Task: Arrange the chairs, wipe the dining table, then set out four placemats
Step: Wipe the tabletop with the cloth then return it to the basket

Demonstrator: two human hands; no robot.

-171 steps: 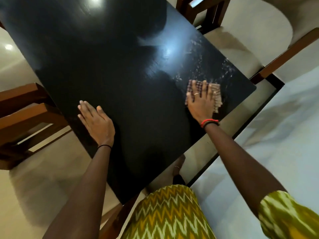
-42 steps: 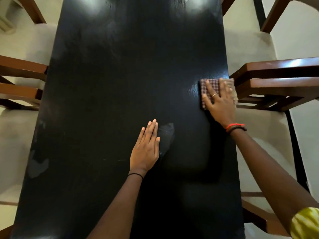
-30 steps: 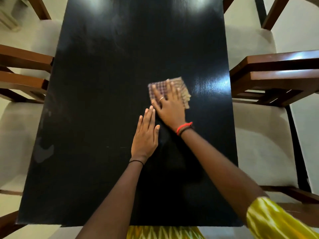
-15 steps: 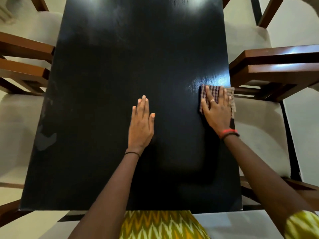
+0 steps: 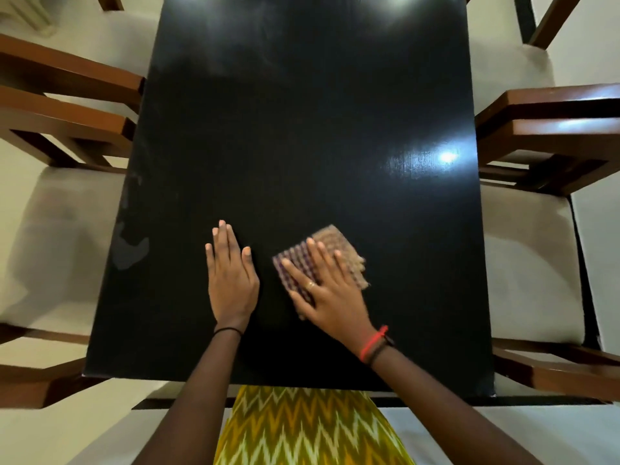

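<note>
A long black dining table (image 5: pixel 302 129) fills the middle of the view. My right hand (image 5: pixel 330 293) presses flat, fingers spread, on a folded checked cloth (image 5: pixel 330 245) near the table's front centre. Just to its left, my left hand (image 5: pixel 231 278) rests palm down on the bare tabletop with straight fingers. Wooden chairs with pale seats stand tucked at both long sides: one at the left (image 5: pixel 57 229) and one at the right (image 5: pixel 523 263). No placemats show.
Further chairs stand at the far left (image 5: pixel 67 75) and far right (image 5: pixel 550 129). A pale smudge (image 5: pixel 129 251) marks the table near its left edge. Light glare sits on the right side of the top. Pale floor surrounds everything.
My right hand has slid the cloth from the table's right edge leftward and nearer, close to my left hand. My left hand has stayed flat, shifting slightly toward the front edge.
</note>
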